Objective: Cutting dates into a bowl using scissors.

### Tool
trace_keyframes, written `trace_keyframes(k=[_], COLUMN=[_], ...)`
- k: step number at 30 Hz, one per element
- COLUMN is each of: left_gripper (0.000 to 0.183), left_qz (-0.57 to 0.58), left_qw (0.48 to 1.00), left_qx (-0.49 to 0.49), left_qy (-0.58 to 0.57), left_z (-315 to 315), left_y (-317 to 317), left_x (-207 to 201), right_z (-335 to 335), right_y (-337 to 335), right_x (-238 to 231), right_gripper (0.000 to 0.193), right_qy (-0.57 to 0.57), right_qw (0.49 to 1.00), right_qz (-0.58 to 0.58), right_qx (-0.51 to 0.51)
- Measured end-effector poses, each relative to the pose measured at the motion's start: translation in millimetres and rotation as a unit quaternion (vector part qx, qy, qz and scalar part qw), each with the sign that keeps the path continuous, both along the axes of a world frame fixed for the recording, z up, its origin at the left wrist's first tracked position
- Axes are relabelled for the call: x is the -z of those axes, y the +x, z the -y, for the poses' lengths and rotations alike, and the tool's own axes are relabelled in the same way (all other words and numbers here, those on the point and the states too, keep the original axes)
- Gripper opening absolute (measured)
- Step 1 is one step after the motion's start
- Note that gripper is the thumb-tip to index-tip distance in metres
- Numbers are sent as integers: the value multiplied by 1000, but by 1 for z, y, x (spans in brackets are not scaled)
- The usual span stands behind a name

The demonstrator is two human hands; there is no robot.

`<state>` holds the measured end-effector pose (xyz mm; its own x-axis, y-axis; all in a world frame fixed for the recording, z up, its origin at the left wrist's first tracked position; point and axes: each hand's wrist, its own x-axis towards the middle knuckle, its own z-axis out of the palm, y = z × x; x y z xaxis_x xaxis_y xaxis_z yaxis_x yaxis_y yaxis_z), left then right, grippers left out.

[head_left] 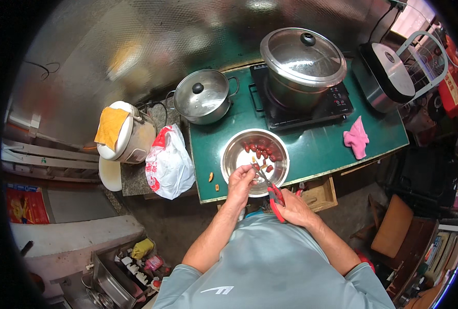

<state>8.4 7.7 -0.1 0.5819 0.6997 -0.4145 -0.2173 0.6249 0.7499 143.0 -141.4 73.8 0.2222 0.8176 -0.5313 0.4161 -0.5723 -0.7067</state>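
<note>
A round steel basin [229,149] stands at the table's front edge, with several red dates [262,148] lying in water or on wet metal in its far half. Over its near rim, my left hand [242,181] is closed in a pinch on a small red date [256,166]. My right hand [294,207] grips scissors [274,191] with red and dark handles. Their blades point up and left to the left fingertips, right by the date. Whether the blades touch it is too small to tell. Two small orange-brown pieces [211,177] lie on the table left of the basin.
On the green table [208,149], a large lidded pot [305,67] sits on a black induction cooker [285,121]. A smaller lidded pot [203,98], a pink cloth [356,138] and a steel appliance [383,74] stand around. Leftward are a white plastic bag [172,162] and a rice cooker [136,139].
</note>
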Motion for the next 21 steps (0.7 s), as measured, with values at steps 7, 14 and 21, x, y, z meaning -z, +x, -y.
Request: trace_keyframes(k=[7,14,21], left_gripper=[16,15,17], left_qz=[-48,-31,-19], left_qw=[998,998,1000], left_qx=[-8,-51,-20], left_qy=[29,-14,-8], left_z=[-3,0,-8], left_y=[-2,0,-7], left_x=[6,2,10], right_z=[-2,-1,4], right_y=[1,-3,-2], right_x=[-3,11,34], right_gripper=[54,49,44], right_qy=[1,5,6], right_qw=[1000,1000,994], right_qz=[-20,-25,-88], right_qx=[-1,17,64])
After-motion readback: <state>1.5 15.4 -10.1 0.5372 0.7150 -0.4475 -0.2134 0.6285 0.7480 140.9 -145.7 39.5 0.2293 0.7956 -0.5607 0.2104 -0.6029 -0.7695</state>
